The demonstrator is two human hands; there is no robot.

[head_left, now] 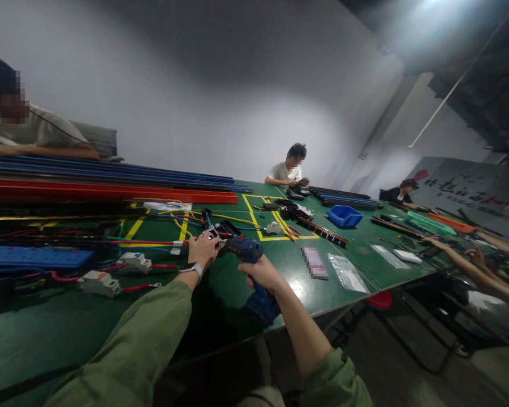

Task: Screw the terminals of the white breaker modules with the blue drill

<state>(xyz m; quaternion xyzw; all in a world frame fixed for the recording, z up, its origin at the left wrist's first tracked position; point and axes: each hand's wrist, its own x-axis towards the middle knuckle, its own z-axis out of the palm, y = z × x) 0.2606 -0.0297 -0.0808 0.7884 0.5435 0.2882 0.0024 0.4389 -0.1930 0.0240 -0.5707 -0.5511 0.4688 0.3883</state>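
Note:
My right hand is wrapped round the grip of a blue cordless drill, its nose pointing left toward my left hand. My left hand wears a watch on its wrist, and its fingers are closed on a small white and black wired part, mostly covered by the fingers. The drill's tip is close to those fingers; contact cannot be made out. Just behind lies a black plastic piece. White circuit breakers with red leads lie left of my left hand, and another white breaker lies beyond the drill.
The green table carries a blue power strip, long red and blue rails, and a blue bin. A pink-white phone-like item and plastic bag lie right. Several other people sit around the table.

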